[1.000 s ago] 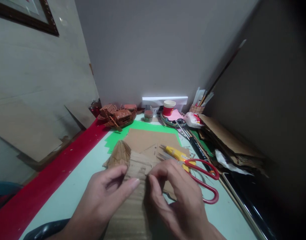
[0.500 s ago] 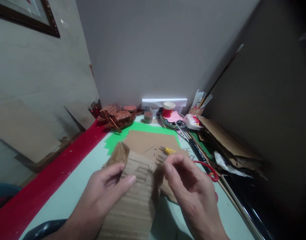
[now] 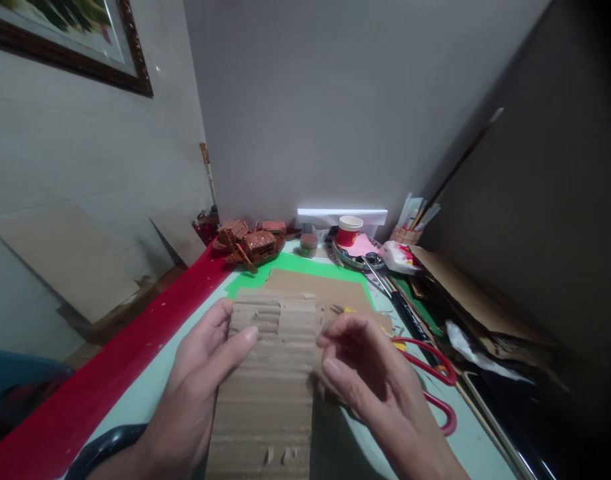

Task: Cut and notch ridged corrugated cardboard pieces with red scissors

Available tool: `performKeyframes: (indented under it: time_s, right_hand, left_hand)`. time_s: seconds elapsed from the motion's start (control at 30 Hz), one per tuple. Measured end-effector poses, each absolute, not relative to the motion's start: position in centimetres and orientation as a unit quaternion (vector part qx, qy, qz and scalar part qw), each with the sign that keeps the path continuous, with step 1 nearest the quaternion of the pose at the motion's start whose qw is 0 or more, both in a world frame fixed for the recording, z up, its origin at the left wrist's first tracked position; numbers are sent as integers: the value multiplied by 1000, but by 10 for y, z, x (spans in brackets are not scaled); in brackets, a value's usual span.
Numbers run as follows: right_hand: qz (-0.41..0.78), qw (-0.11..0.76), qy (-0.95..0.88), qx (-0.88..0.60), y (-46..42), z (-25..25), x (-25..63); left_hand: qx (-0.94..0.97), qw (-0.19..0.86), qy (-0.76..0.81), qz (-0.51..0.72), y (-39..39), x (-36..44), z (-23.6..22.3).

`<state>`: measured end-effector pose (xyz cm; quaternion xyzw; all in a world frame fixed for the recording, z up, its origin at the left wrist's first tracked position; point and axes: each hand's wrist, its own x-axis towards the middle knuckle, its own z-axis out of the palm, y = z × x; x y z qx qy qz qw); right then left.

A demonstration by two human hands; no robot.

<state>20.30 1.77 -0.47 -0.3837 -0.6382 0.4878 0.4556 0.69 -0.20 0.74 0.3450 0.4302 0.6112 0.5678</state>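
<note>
The long, ribbed brown corrugated cardboard strip [image 3: 262,400] stands in front of me at low centre, its near end running out of view toward six o'clock, and it now faces me more squarely than half a second ago. The pointed, folded brown piece that showed beyond my left fingers has dropped out of sight, so the scarred patch near the strip's top is what I have before me to work at. My left hand [image 3: 196,383], at nine o'clock, is closed on the edge, thumb across the front and fingers behind. My right hand [image 3: 398,393], at three, has come nearer the opposite edge; it is loosely curled, thumb tip a little apart from the fingertips, with nothing I can see held, and I cannot tell whether it touches. Beyond it, also at three, lie red-handled metal scissors [image 3: 451,375]. At twelve, a flat tan cardboard sheet [image 3: 325,287] overlaps a bright green sheet [image 3: 310,267] on the pale green counter [image 3: 468,440], with brown model boats [image 3: 258,248] farther back. A red paper cup with a white rim [image 3: 349,235] sits at one, stacked brown cardboard [image 3: 480,300] at two; at eleven a dark wooden picture frame [image 3: 140,73] hangs high.
</note>
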Motion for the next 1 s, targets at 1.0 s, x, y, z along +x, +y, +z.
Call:
performKeyframes:
  time_s: [1.0]
  right_hand:
    - [89,331,-803,-488,37,7,257]
  left_hand:
    - [255,610,459,593,3,-2,4]
